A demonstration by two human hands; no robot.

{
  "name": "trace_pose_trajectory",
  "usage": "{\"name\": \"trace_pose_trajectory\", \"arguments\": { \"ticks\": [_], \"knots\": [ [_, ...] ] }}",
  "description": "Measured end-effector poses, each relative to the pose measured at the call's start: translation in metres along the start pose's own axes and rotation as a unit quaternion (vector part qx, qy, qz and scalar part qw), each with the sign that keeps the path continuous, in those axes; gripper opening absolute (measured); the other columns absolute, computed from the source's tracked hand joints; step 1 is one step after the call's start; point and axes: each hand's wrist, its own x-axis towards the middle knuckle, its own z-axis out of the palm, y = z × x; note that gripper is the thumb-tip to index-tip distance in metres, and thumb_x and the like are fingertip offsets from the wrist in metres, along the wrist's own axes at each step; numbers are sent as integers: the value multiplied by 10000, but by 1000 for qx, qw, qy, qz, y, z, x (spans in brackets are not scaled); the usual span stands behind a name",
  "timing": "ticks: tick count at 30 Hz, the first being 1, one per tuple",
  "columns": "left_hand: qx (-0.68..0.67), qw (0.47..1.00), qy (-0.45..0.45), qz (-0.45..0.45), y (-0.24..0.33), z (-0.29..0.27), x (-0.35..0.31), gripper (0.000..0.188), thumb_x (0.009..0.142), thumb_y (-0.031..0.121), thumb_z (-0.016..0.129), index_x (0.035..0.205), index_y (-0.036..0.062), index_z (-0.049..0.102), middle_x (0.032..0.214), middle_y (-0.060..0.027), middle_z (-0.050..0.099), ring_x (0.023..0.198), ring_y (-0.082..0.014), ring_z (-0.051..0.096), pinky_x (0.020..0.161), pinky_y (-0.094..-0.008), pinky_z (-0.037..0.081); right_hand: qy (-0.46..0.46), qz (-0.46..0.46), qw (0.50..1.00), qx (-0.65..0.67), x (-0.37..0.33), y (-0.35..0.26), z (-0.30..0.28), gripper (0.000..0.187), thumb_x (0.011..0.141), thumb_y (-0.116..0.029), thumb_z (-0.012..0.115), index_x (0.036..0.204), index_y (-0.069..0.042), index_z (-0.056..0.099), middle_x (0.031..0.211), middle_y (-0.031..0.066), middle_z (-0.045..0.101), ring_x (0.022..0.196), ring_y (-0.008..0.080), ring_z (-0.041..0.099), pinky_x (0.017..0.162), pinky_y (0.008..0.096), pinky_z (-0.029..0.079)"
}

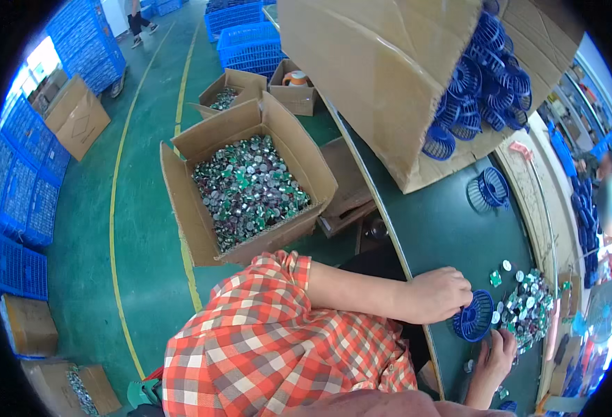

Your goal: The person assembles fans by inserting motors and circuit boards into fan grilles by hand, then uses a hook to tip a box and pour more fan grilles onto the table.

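Note:
A round, ribbed blue plastic cage [473, 316] is on the dark green worktop, by its near edge. Curled fingers of my left hand [437, 295] grip its rim on the left side. My right hand [497, 356] is just below and right of the cage, fingers bent together beside a heap of small green and silver parts [527, 309]. What lies between those fingertips, if anything, is hidden. Another blue cage [488, 189] lies farther up the worktop. Some single pieces, one a green part [495, 279], are scattered beside the heap.
A large cardboard box [389, 76] full of blue cages [483, 83] stands tilted on the worktop. To my left, an open carton [250, 243] is filled with small parts. Blue crates [250, 45] stand beyond. A person [608, 194] is at the far right, another [138, 21] far off.

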Motion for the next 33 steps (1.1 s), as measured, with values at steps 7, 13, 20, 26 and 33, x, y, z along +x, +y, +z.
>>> {"name": "trace_pose_trajectory", "arguments": {
  "ticks": [7, 13, 20, 26, 33],
  "knots": [
    [-9, 1000, 21, 7, 1, 5, 0, 156, 810, 116, 715, 909, 65, 607, 1011, -106, 631, 997, -310, 601, 913, -425, 475, -167, 150, 974, 13, -42, -25, -25, 338, 971, -312, 631, 1206, -73, 677, 1115, 242, 652, 1043, 435, 607, 910, 546, 487],
    [-63, 996, 4, 56, -2, 0, -2, 90, 805, 126, 694, 865, 72, 655, 916, -99, 666, 917, -310, 635, 837, -440, 505, -147, 224, 961, 68, -50, -29, -18, 376, 952, -343, 656, 1219, -78, 669, 1132, 254, 621, 1071, 489, 570, 936, 563, 468],
    [-106, 986, -101, 84, 1, -9, 0, 89, 835, 130, 687, 879, 61, 653, 919, -86, 664, 943, -291, 624, 869, -424, 496, -140, 250, 958, 27, -62, -19, -17, 353, 955, -356, 669, 1166, -77, 717, 1109, 211, 678, 1001, 414, 643, 913, 501, 511],
    [-113, 985, -58, 119, -3, -12, 0, 102, 774, 126, 684, 858, 74, 707, 887, -114, 689, 909, -323, 654, 832, -434, 524, -43, 359, 926, 108, -73, -10, -7, 231, 997, -155, 558, 1031, 34, 687, 850, 250, 668, 715, 323, 645, 685, 424, 495],
    [-53, 987, -133, 78, 3, -32, 6, 164, 809, 71, 714, 966, 62, 664, 1087, -113, 682, 1051, -317, 643, 932, -431, 510, -61, 319, 942, 86, -56, -30, -22, 234, 853, -134, 748, 1033, -4, 676, 862, 156, 651, 734, 297, 648, 678, 376, 504]
  ]
}}
